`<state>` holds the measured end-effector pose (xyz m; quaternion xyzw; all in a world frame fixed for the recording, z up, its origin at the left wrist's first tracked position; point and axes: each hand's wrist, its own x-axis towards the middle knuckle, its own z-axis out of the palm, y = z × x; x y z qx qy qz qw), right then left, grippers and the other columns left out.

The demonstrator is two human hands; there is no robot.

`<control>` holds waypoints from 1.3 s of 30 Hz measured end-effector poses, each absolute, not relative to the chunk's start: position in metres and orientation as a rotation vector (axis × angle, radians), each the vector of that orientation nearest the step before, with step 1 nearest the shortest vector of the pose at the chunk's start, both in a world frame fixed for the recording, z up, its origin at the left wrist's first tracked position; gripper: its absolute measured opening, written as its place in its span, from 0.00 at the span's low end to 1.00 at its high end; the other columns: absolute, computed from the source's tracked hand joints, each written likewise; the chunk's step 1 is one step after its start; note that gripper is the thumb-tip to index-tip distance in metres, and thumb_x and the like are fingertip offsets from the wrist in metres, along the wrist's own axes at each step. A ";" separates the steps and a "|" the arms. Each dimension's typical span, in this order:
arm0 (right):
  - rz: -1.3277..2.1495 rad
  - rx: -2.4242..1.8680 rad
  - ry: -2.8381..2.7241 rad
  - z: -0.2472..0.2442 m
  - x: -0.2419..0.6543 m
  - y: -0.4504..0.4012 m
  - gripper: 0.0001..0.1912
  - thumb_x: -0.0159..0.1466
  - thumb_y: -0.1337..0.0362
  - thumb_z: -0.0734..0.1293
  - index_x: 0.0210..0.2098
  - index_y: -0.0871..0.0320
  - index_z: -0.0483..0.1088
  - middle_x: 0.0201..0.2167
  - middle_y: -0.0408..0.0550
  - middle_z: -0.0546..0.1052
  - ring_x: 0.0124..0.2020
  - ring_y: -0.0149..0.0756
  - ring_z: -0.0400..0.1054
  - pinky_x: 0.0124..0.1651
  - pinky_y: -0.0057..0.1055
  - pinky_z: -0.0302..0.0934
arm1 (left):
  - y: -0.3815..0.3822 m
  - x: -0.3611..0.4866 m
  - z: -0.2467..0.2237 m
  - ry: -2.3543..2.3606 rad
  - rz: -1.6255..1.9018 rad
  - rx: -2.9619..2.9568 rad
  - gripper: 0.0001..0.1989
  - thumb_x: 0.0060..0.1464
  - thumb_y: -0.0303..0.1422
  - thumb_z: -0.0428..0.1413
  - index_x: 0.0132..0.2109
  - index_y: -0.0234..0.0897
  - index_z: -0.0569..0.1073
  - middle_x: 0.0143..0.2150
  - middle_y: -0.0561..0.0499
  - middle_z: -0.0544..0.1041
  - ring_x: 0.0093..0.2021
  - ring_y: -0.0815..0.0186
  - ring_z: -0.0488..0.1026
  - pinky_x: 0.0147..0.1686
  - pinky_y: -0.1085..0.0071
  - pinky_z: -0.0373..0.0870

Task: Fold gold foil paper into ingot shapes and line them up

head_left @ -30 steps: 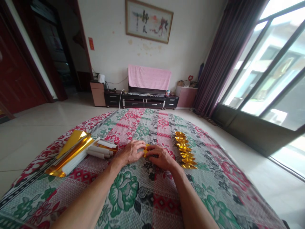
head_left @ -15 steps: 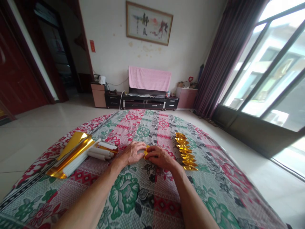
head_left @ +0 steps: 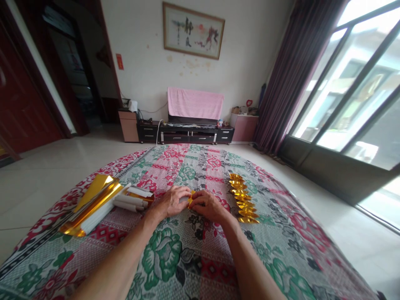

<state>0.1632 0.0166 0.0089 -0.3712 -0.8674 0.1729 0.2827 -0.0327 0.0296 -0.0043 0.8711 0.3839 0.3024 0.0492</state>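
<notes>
Left hand (head_left: 173, 202) and right hand (head_left: 208, 205) close together over bench (head_left: 215, 246), fingers of both clamped on small gold paper (head_left: 190, 200). Paper stack (head_left: 99, 203) lies left, gold folds (head_left: 240, 194) lined up right.

At the centre, the left hand (head_left: 174, 201) and right hand (head_left: 208, 205), fingers bent, meet on a small shiny gold paper piece (head_left: 190, 201), low over a round tabletop spread with a red, green and grey floral cloth (head_left: 300, 262). At three o'clock from them, boat-shaped gold foil pieces (head_left: 240, 193) lie in a close column. At nine o'clock sit white paper rolls (head_left: 128, 201), touching a stack of gold-and-white foil sheets (head_left: 98, 204) beyond. At twelve o'clock, across the room, a pink cloth (head_left: 195, 103) hangs above a low black drawer cabinet (head_left: 178, 137).
</notes>
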 end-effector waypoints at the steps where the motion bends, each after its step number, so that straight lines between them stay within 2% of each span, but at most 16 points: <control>1: 0.458 -0.993 -2.323 0.009 0.163 0.016 0.07 0.56 0.69 0.67 0.31 0.53 0.77 0.40 0.44 0.73 0.42 0.32 0.66 0.49 0.30 0.58 | 0.030 -0.033 -0.004 1.166 0.924 2.660 0.12 0.51 0.30 0.55 0.44 0.40 0.74 0.49 0.49 0.74 0.47 0.63 0.69 0.49 0.64 0.64; 11: 0.406 -0.925 -2.284 0.005 0.161 0.018 0.08 0.59 0.71 0.63 0.30 0.56 0.74 0.36 0.46 0.74 0.41 0.32 0.66 0.47 0.31 0.58 | 0.029 -0.033 -0.003 1.174 0.893 2.628 0.13 0.50 0.31 0.56 0.45 0.40 0.74 0.49 0.50 0.74 0.47 0.63 0.69 0.49 0.64 0.64; 17: 0.474 -0.912 -2.323 0.008 0.164 0.017 0.10 0.53 0.75 0.66 0.31 0.55 0.74 0.39 0.44 0.73 0.44 0.33 0.65 0.50 0.32 0.56 | 0.029 -0.032 -0.002 1.181 0.895 2.640 0.12 0.51 0.31 0.55 0.44 0.39 0.74 0.48 0.49 0.74 0.46 0.63 0.69 0.49 0.64 0.64; 23: 0.449 -0.987 -2.303 0.008 0.163 0.014 0.06 0.55 0.68 0.68 0.32 0.53 0.75 0.40 0.45 0.72 0.43 0.33 0.65 0.49 0.33 0.57 | 0.028 -0.031 -0.001 1.185 0.904 2.656 0.12 0.51 0.30 0.54 0.44 0.40 0.74 0.49 0.48 0.74 0.47 0.63 0.70 0.49 0.64 0.65; 35: 0.273 -1.017 -2.250 0.009 0.154 0.007 0.05 0.60 0.67 0.64 0.30 0.56 0.72 0.40 0.47 0.72 0.41 0.33 0.64 0.46 0.31 0.55 | 0.028 -0.032 -0.003 1.190 0.885 2.684 0.13 0.51 0.29 0.54 0.45 0.39 0.73 0.48 0.48 0.74 0.47 0.62 0.69 0.50 0.63 0.65; 39: 0.252 -1.063 -2.228 0.008 0.150 0.007 0.06 0.61 0.67 0.63 0.30 0.56 0.71 0.33 0.45 0.72 0.37 0.32 0.64 0.44 0.30 0.54 | 0.028 -0.032 -0.003 1.188 0.892 2.684 0.12 0.51 0.31 0.54 0.44 0.39 0.74 0.48 0.48 0.74 0.47 0.63 0.69 0.50 0.64 0.65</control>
